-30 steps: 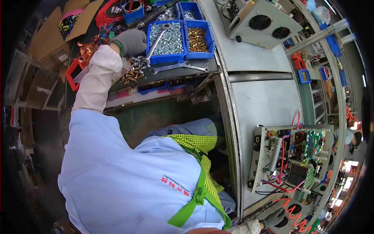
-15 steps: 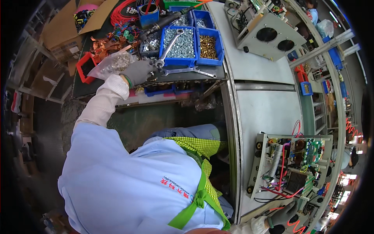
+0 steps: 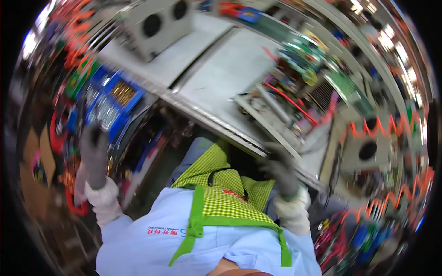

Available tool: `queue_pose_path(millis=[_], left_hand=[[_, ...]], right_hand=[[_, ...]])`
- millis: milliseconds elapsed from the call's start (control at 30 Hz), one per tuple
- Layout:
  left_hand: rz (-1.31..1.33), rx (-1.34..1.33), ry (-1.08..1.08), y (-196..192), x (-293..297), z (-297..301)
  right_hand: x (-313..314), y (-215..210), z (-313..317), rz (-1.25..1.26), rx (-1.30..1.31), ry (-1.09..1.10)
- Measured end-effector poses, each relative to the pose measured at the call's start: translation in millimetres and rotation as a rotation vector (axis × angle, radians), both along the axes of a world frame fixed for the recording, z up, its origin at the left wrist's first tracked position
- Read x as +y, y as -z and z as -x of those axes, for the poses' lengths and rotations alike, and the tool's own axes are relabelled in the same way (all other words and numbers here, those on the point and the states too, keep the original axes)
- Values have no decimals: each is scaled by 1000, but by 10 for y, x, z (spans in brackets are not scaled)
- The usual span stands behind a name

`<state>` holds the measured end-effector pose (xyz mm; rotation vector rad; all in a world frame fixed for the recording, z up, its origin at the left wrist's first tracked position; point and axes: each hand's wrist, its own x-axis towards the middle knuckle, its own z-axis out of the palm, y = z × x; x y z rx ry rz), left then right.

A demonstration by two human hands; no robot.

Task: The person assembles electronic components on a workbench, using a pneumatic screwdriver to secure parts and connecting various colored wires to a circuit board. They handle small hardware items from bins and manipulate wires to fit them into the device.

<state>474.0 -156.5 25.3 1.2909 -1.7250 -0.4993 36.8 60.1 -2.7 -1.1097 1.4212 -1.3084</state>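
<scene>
The picture is smeared by motion. My left hand, in a grey glove with a white cuff, is raised beside the blue parts bins at the bench's left end; whether it holds anything cannot be made out. My right hand, also grey-gloved, is at the near edge of the grey bench, just below an open chassis with circuit boards and red wires. Its fingers look curled, but the grip is too blurred to read. My light blue shirt and green checked apron fill the lower middle.
A grey metal box with two round fan holes stands at the bench's far left. Another fan-holed box and an orange coiled cable lie to the right. Cardboard and red parts clutter the left side.
The view has swung sharply, so the bench now runs diagonally. My left hand has drawn back from the bins toward my body. My right hand has come up to the bench edge.
</scene>
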Motion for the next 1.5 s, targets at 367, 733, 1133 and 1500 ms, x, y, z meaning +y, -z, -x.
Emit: queue_pose_path(millis=[367,733,1133,1500], left_hand=[[76,-185,1435,217,418,3607],[213,-580,1090,511,560,4552],[685,-697,1532,534,279,5308],[427,-415,1612,685,265,5559]], right_hand=[[355,469,18,-69,-798,433],[-161,1029,1948,-313,991,471],[34,968,1821,213,725,703],[158,826,1931,291,586,620]])
